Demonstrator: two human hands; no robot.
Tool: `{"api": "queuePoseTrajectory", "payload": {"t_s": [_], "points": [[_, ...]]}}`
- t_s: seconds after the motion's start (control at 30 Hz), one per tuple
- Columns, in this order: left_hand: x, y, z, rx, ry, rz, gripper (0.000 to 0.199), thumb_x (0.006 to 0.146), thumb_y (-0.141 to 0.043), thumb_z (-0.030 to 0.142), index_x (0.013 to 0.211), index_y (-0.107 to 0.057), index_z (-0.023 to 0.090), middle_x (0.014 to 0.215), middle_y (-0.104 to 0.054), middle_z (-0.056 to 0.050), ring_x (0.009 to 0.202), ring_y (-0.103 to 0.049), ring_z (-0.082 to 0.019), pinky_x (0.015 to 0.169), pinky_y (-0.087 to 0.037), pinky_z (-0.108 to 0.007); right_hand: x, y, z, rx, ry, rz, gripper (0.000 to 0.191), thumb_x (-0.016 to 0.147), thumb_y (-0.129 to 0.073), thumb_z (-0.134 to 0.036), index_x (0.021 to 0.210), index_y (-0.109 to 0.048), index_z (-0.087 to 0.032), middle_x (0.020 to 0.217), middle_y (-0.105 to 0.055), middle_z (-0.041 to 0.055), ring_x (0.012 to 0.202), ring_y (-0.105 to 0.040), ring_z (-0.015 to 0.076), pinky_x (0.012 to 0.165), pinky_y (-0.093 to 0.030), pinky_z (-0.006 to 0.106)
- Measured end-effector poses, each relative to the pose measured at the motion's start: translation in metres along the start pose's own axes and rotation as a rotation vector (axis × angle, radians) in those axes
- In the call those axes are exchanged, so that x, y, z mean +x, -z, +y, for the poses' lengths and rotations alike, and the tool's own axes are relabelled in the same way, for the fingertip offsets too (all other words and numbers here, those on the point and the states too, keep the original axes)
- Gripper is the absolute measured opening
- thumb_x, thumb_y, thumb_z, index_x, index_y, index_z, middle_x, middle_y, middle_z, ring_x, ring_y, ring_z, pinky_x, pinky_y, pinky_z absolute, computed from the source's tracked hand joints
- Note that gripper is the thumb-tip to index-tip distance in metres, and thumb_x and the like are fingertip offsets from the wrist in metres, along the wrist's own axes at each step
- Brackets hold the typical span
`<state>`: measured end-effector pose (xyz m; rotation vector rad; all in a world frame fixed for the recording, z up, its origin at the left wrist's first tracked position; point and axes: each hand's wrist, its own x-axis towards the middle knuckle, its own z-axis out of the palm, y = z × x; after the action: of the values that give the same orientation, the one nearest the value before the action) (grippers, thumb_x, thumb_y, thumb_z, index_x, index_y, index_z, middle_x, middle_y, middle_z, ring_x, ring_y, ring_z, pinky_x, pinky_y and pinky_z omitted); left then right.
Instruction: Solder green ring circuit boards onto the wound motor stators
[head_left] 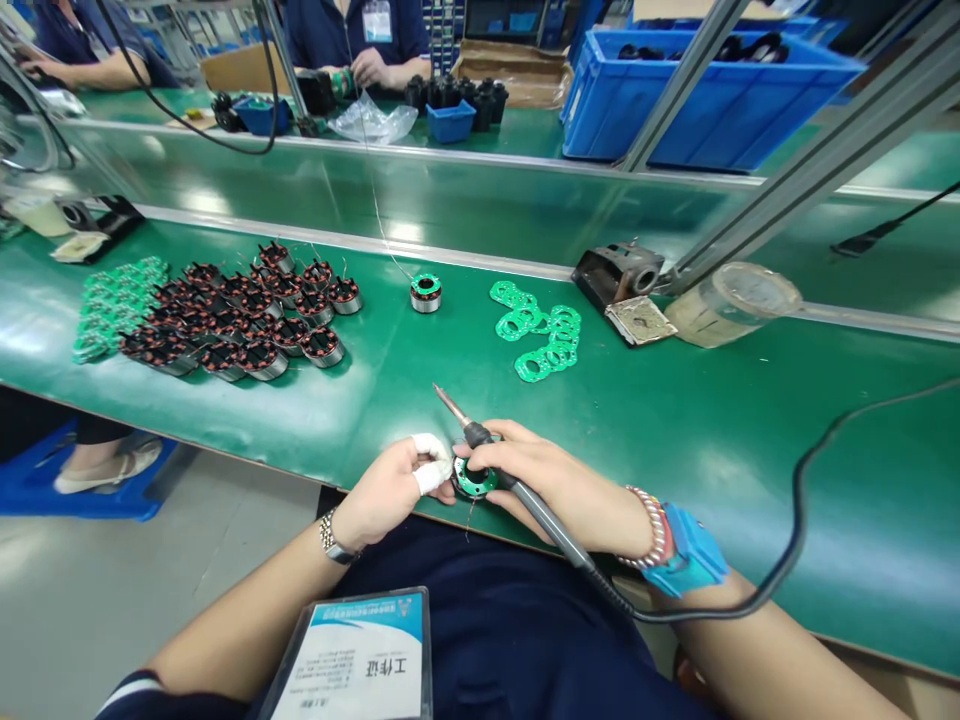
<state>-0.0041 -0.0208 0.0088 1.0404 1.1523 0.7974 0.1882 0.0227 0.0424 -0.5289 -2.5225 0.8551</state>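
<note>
Near the table's front edge sits a motor stator with a green ring circuit board on top. My left hand, with white coverings on its fingertips, pinches at the stator's left side; whether a thin wire is between the fingertips is too small to see. My right hand holds a soldering iron, its tip pointing up and left, away from the board. Fingers of the same hand also touch the stator's right side. A thin wire end hangs from the stator's front.
Several wound stators crowd the left, beside stacked green boards. One stator with a board stands mid-table. Loose ring boards, a soldering stand and a tub lie right. The iron's cable loops rightward. Co-workers sit opposite.
</note>
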Motion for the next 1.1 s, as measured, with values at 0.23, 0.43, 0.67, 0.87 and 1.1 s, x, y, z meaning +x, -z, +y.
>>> {"api": "queuePoseTrajectory", "payload": {"t_s": [0.23, 0.43, 0.67, 0.87, 1.1], "points": [[-0.010, 0.019, -0.011, 0.712, -0.647, -0.072, 0.015, 0.080, -0.055, 0.020, 0.092, -0.064, 0.021, 0.091, -0.067, -0.006, 0.083, -0.062, -0.016, 0.074, -0.048, -0.027, -0.005, -0.005, 0.007, -0.091, -0.038, 0.095, 0.030, 0.076, -0.060, -0.016, 0.105, -0.050, -0.017, 0.094, -0.061, 0.0091, 0.101, -0.048, 0.0230, 0.084, -0.048, 0.037], [-0.004, 0.009, -0.003, 0.436, -0.337, -0.103, 0.006, 0.074, -0.062, 0.022, 0.076, -0.066, 0.018, 0.077, -0.066, -0.003, 0.071, -0.060, -0.014, 0.068, -0.047, -0.025, -0.013, -0.025, 0.001, -0.161, -0.104, 0.282, 0.033, 0.076, -0.062, -0.031, 0.103, -0.048, -0.017, 0.088, -0.059, 0.0085, 0.091, -0.049, 0.0238, 0.077, -0.049, 0.040], [0.004, 0.000, 0.008, 0.033, 0.064, -0.099, 0.014, 0.062, -0.068, 0.021, 0.059, -0.056, 0.014, 0.060, -0.057, 0.003, 0.057, -0.049, -0.009, 0.055, -0.038, -0.020, -0.012, -0.033, -0.011, -0.099, -0.119, 0.420, 0.023, 0.080, -0.056, -0.017, 0.102, -0.049, -0.019, 0.086, -0.058, 0.0064, 0.083, -0.052, 0.0189, 0.072, -0.049, 0.032], [0.003, 0.001, 0.007, 0.016, 0.074, -0.102, 0.011, 0.063, -0.067, 0.020, 0.061, -0.058, 0.014, 0.056, -0.053, 0.004, 0.054, -0.046, -0.008, 0.053, -0.036, -0.019, 0.000, -0.034, -0.008, -0.080, -0.035, 0.423, 0.016, 0.080, -0.050, -0.007, 0.090, -0.051, -0.020, 0.075, -0.058, 0.0026, 0.071, -0.050, 0.0153, 0.062, -0.047, 0.028], [-0.003, 0.000, 0.006, -0.025, 0.067, -0.113, 0.012, 0.072, -0.060, 0.025, 0.067, -0.056, 0.014, 0.060, -0.059, 0.001, 0.059, -0.057, -0.011, 0.062, -0.046, -0.025, 0.001, -0.036, -0.008, -0.097, -0.032, 0.432, 0.017, 0.079, -0.048, -0.007, 0.091, -0.052, -0.018, 0.073, -0.058, 0.0045, 0.070, -0.049, 0.0171, 0.061, -0.047, 0.031]]}}
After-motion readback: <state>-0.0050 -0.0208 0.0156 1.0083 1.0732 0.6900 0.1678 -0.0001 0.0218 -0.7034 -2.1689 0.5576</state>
